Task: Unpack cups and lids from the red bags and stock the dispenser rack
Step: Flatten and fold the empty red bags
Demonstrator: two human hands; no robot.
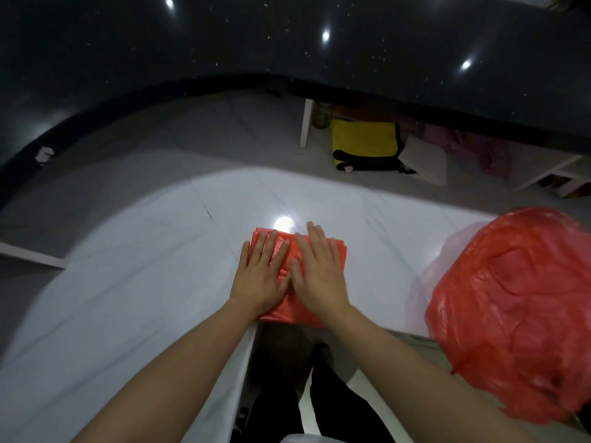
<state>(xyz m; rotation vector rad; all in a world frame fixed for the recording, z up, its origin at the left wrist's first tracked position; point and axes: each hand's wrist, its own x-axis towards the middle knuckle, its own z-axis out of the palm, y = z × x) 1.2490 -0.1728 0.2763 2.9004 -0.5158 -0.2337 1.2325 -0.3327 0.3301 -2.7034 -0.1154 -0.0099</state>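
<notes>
1. Left hand (260, 276) and right hand (319, 273) lie flat, fingers straight, pressing a folded red bag (335, 251) at the white counter (128, 298) edge; it could slip off.
2. Full red bag (511, 308) overhangs; it may topple.
3. No dispenser rack in view.

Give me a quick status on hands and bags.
Both hands, left and right, flat on folded red bag. Full red bag at right. Nothing blocking.

We count two red bags: one folded flat bag (307, 251) and one bulging bag (511, 311). Two hands: left hand (260, 273), right hand (319, 270). One yellow cloth (363, 139).
</notes>
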